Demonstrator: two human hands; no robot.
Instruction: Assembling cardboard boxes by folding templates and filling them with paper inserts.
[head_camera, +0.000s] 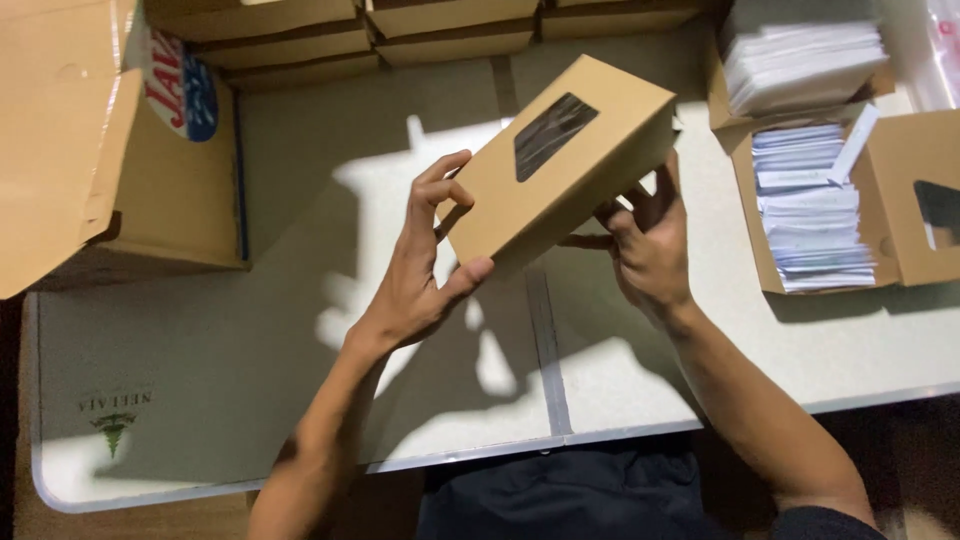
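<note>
— Head view: what do you have nearest?

— I see the left hand (425, 265) and right hand (648, 245) both grasping a brown windowed carton (560, 160), held tilted above the white folding table (200, 400). The left thumb presses its lower corner; the right fingers wrap its underside.

— And beyond?

— To the right, I see an open box of white paper packets (810, 210) beside another windowed carton (915, 200). Flat brown cartons (450, 30) are stacked along the far edge, and a large cardboard box (100, 140) sits at left.
</note>
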